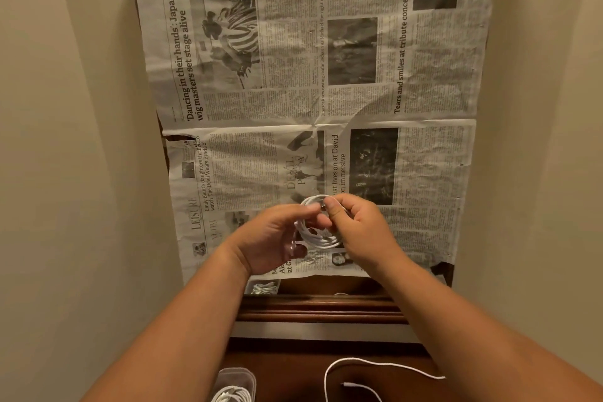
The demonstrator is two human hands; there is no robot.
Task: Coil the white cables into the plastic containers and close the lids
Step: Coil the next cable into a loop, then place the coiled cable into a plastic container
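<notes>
The coil (321, 240) sits between both hands, over the newspaper (424, 157). The left hand (277, 238) curls round its left side; the right hand (363, 228) pinches its far rim. The ring faces up at the person, tilted, its longer span running away from them. A container (236, 383) (already holding cable) lies nearer the body, left of centre, so the left hand is probably closer.

A white cable (321, 237) coils over black-and-grey printed newspaper (313, 75) on dark reddish-brown wood (323, 307), between plain cream walls (65, 140), near a clear container (236, 382).
</notes>
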